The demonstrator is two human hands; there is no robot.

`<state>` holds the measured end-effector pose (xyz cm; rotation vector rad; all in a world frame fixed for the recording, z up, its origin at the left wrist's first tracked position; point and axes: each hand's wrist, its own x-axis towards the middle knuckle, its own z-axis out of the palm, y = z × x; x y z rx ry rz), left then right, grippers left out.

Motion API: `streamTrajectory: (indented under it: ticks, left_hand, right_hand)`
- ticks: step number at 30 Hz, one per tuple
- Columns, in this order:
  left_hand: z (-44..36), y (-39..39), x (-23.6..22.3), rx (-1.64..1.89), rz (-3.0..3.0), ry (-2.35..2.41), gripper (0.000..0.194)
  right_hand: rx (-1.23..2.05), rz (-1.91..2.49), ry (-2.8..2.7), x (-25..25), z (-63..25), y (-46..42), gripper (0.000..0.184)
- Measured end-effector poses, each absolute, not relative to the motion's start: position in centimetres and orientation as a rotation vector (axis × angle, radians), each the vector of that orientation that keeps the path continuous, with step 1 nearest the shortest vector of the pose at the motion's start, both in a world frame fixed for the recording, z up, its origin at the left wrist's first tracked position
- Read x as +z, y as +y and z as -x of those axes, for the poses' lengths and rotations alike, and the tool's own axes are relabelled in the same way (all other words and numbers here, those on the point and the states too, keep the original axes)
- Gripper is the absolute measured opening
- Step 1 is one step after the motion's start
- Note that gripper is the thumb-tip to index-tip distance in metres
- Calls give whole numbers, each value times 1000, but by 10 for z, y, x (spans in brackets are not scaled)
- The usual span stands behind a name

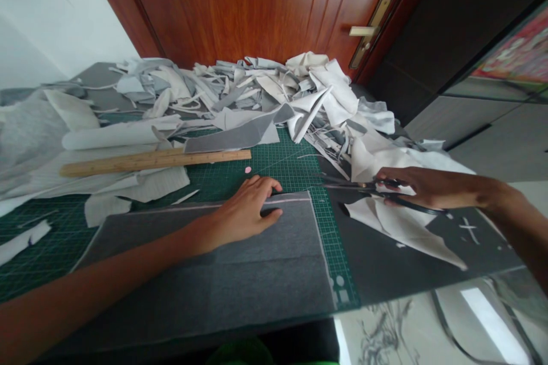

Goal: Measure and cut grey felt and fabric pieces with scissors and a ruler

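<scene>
My left hand point(247, 212) lies flat with spread fingers on a grey fabric sheet point(214, 274), just below a pale chalk line near the sheet's top edge. My right hand point(428, 188) grips black-handled scissors point(385, 193), their blades pointing left across the dark fabric point(385, 262). A white fabric scrap point(398, 228) lies under the scissors. The blades sit over the fabric's edge, close to the green cutting mat point(291, 168). A wooden ruler point(154, 162) rests on the mat, up and left of my left hand.
A heap of grey and white fabric offcuts point(257, 91) fills the table's far side against a reddish-brown wooden door point(240, 5) with a brass handle point(368, 31). Rolled pale fabric point(111, 137) lies at left. The table's front edge drops to a marble-patterned floor point(406, 325).
</scene>
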<state>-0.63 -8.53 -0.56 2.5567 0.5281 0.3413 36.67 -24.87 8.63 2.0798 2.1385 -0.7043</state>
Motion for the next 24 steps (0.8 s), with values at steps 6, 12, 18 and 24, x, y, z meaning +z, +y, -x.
streamTrajectory:
  ticks: [6,12,18,24]
  left_hand:
    - [-15,-77,10,149,-2477,570,35]
    - [-46,-70,10,219,-2349,349,21]
    - [-48,-69,5,287,-2359,237,16]
    - [-23,-55,2,294,-2359,254,21]
  right_hand:
    - [-480,-2165,2050,71,-378,-263,39]
    - [-476,-2120,2121,56,-377,-253,42]
    - [-470,-2080,2199,46,-364,-246,49]
    - [-454,-2059,2284,45,-342,-232,43]
